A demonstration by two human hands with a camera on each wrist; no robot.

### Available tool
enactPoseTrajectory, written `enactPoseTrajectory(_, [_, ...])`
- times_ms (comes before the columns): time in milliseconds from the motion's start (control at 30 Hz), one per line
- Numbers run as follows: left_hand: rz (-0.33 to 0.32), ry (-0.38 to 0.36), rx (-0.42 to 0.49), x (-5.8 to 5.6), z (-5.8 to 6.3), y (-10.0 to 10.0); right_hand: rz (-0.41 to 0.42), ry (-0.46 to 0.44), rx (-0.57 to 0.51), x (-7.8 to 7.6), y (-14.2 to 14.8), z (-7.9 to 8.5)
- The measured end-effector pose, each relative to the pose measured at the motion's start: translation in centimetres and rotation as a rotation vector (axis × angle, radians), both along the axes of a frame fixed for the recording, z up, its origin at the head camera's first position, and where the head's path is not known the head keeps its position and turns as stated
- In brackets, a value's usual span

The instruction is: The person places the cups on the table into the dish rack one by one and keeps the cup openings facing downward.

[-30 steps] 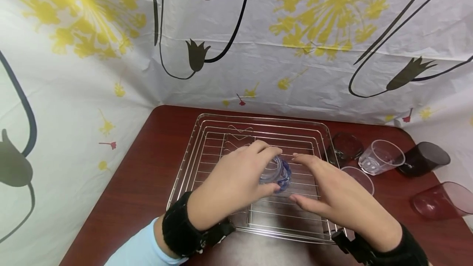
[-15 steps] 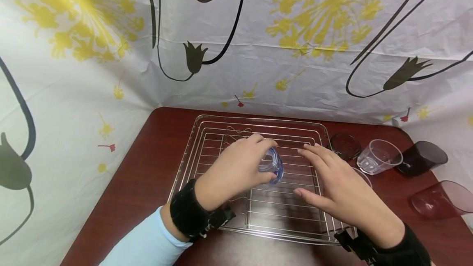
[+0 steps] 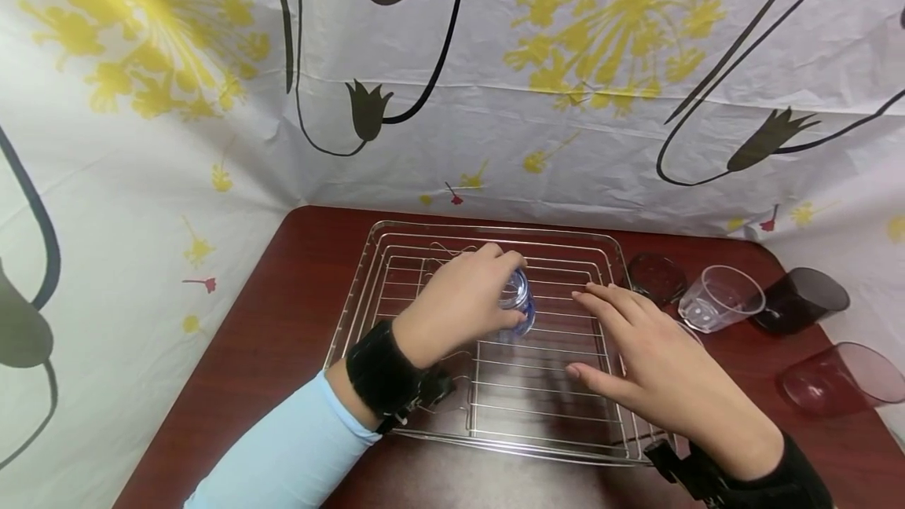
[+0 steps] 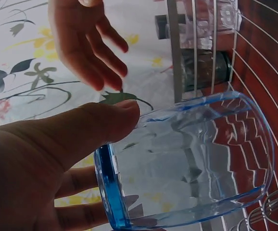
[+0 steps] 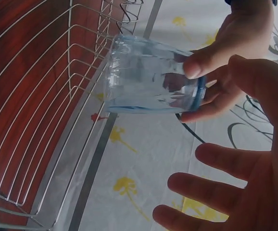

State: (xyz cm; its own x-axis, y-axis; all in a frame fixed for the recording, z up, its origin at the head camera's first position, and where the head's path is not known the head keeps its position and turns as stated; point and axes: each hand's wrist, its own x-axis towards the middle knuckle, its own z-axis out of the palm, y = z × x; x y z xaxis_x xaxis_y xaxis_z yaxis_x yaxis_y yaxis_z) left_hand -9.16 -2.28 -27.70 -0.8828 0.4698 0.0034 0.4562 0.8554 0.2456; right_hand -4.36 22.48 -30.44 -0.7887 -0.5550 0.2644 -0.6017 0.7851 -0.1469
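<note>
A clear blue-tinted drinking glass point(image 4: 192, 163) hangs over the wire rack point(image 3: 544, 437). My left hand point(image 3: 463, 301) grips its thick blue end between thumb and fingers, as the left wrist view shows; the glass's wider end faces the rack wires. Whether it touches the wires I cannot tell. To the right of the glass, my right hand point(image 3: 650, 356) hovers over the rack's right side. Its fingers point(image 5: 206, 192) are spread and relaxed, apart from the glass, with nothing in them.
Right of the rack stand a dark tumbler point(image 3: 656, 277), a clear tumbler point(image 3: 721, 301), a smoky black tumbler point(image 3: 799, 301) and a reddish tumbler point(image 3: 841, 379). Another clear rim is partly hidden behind the right hand. A patterned cloth point(image 3: 424, 45) hangs behind the brown table point(image 3: 247, 352).
My left hand has carried the glass a little left and toward the back of the rack. My right hand has drawn slightly away from it, its fingers spreading.
</note>
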Motion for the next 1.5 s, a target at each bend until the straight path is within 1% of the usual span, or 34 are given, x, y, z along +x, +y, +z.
enactPoseTrajectory(167, [0.022, -0.025, -0.024, -0.8, -0.4, 0.4, -0.012, -0.017, 0.008, 0.1, 0.1, 0.0])
enactPoseTrajectory(300, [0.026, -0.038, -0.030, -1.4, -0.8, 0.8, -0.025, -0.037, 0.016, 0.2, 0.2, 0.0])
enactPoseTrajectory(633, [0.016, -0.032, -0.068, -3.1, -2.0, 1.5, -0.055, -0.096, 0.053, 0.3, 0.5, 0.0])
enactPoseTrajectory(833, [0.017, -0.044, -0.078, -4.0, -2.3, 1.9, -0.053, -0.092, 0.058, 0.5, 0.5, 0.3])
enactPoseTrajectory(1000, [0.035, -0.070, -0.086, -4.6, -2.6, 2.1, -0.060, -0.102, 0.073, 0.5, 0.5, 0.1])
enactPoseTrajectory(1167, [0.050, -0.090, -0.101, -5.5, -3.3, 2.2, -0.069, -0.109, 0.086, 0.5, 0.7, 0.0])
enactPoseTrajectory(1267, [0.056, -0.091, -0.109, -5.9, -3.8, 2.3, -0.075, -0.115, 0.095, 0.5, 0.8, 0.1])
enactPoseTrajectory(1500, [0.067, -0.074, -0.111, -6.8, -4.4, 2.7, -0.086, -0.120, 0.091, 0.6, 1.1, 0.2])
